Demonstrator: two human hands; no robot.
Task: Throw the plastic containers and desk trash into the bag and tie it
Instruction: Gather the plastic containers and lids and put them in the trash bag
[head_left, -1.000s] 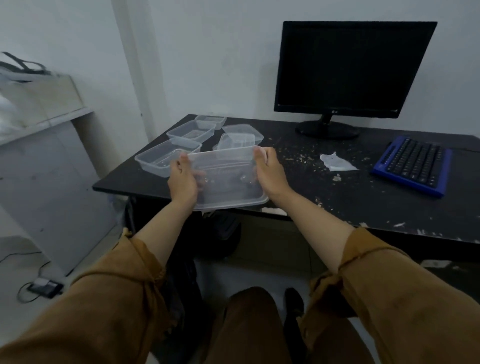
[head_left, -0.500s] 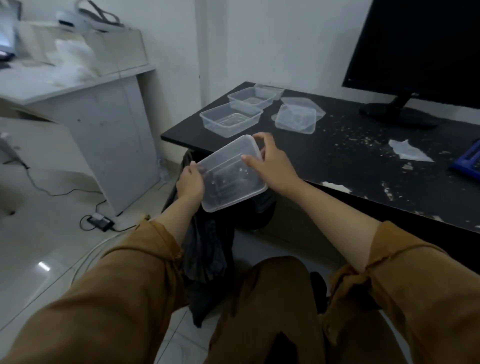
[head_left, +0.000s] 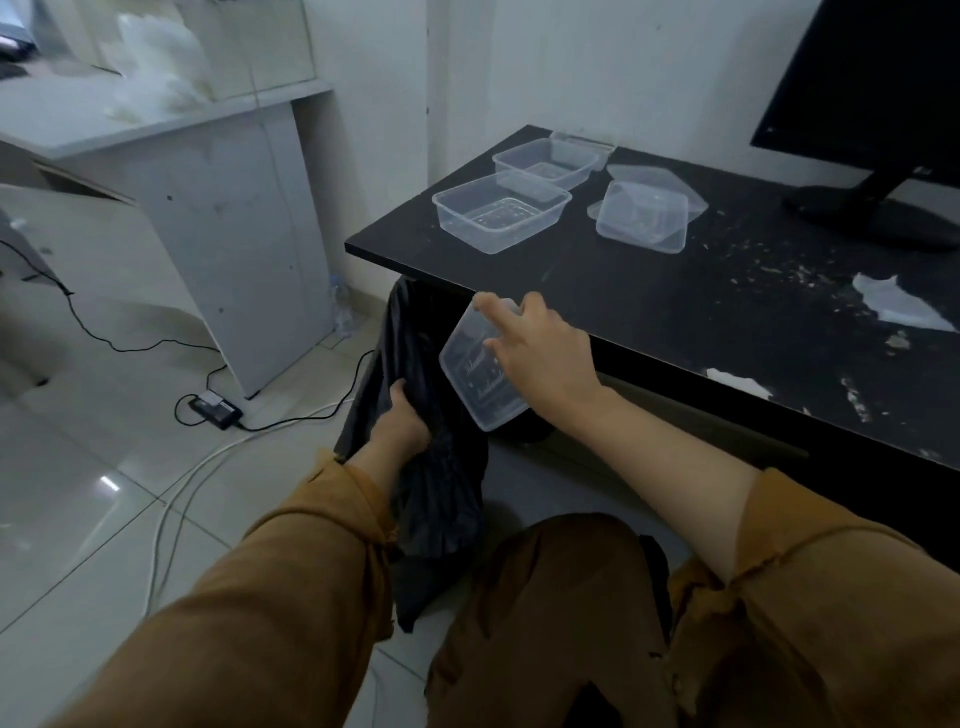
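Observation:
A black plastic bag (head_left: 441, 493) hangs below the front left corner of the black desk (head_left: 649, 306). My left hand (head_left: 402, 421) grips the bag's upper edge. My right hand (head_left: 545, 353) holds a clear plastic container (head_left: 475, 371), tilted, just above the bag and in front of the desk edge. On the desk's left part lie more clear containers: one near the corner (head_left: 501, 210), one behind it (head_left: 545, 161), and an upturned one on a lid (head_left: 644, 215). A crumpled white scrap (head_left: 898, 306) and crumbs lie further right.
A monitor stand (head_left: 872, 213) sits at the back right of the desk. A white cabinet (head_left: 218, 208) stands to the left. Black and white cables and a power adapter (head_left: 210, 410) lie on the tiled floor. My knees are under the view's bottom.
My left hand let go of the container and took hold of the bag. My right hand alone carried the container down off the desk edge toward the bag. My view turned left and down.

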